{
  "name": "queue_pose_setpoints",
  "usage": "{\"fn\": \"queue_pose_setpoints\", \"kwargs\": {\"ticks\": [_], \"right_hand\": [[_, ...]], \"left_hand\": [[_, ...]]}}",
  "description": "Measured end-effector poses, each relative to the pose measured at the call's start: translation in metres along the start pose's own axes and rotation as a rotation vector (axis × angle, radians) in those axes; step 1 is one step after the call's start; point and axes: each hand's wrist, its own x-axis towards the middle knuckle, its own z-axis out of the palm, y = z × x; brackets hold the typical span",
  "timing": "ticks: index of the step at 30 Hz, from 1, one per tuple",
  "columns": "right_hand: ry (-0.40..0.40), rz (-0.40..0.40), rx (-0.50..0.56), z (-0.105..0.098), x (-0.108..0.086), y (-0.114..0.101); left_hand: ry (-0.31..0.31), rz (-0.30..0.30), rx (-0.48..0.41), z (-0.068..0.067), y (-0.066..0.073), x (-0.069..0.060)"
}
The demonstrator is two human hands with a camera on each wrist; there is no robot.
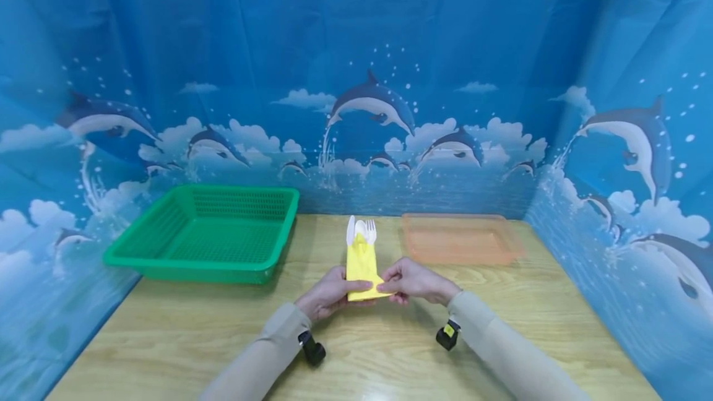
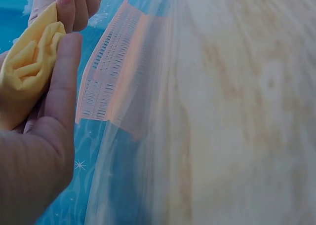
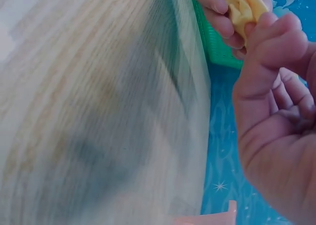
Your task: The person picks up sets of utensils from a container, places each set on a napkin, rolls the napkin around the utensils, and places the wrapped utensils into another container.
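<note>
A yellow napkin (image 1: 361, 265) is folded around a white plastic knife (image 1: 351, 230), spoon (image 1: 361, 228) and fork (image 1: 371, 231), whose upper ends stick out of its far end. My left hand (image 1: 331, 293) holds the bundle from the left, thumb across the top and fingers beneath. On the other side, my right hand (image 1: 414, 280) pinches a corner of the napkin at its lower right. In the left wrist view, the bottom of the napkin (image 2: 32, 62) shows bunched folds. The right wrist view has the right fingertips touching the napkin's edge; the cutlery is hidden there.
A green plastic basket (image 1: 206, 234) stands at the back left of the wooden table (image 1: 356, 351). At the back right lies a shallow orange basket (image 1: 462, 240). A blue curtain (image 1: 267, 79) printed with dolphins hangs behind and at both sides.
</note>
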Motion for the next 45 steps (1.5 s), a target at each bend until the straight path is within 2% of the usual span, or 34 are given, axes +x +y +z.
{"fn": "queue_pose_setpoints", "kwargs": {"ticks": [4,8,14,18,25,31,35,39,45], "right_hand": [[-0.057,-0.002,0.05,-0.003,-0.001,0.004],[-0.071,0.01,0.066,-0.005,-0.002,0.006],[-0.014,0.015,-0.017,0.005,-0.003,0.006],[0.026,0.008,-0.037,0.009,-0.003,0.004],[0.051,-0.004,0.027,0.008,0.001,0.006],[0.041,-0.012,0.114,0.006,0.0,0.011],[0.046,-0.041,0.131,0.006,0.0,0.015],[0.126,-0.084,0.073,0.015,0.001,0.018],[0.358,-0.13,-0.076,0.035,0.003,0.011]], "left_hand": [[-0.003,-0.003,-0.002,0.002,-0.003,0.001],[0.005,0.013,0.019,0.003,-0.004,0.002],[0.007,0.031,0.023,0.003,-0.005,0.001],[0.022,0.027,0.032,0.003,-0.004,0.0],[0.077,0.036,0.022,0.004,-0.001,-0.001],[0.105,0.045,0.035,0.007,0.001,0.0],[0.116,0.047,0.035,0.009,0.001,0.002],[0.149,0.048,0.022,0.008,0.001,0.002],[0.244,0.059,0.015,0.009,0.004,0.006]]}}
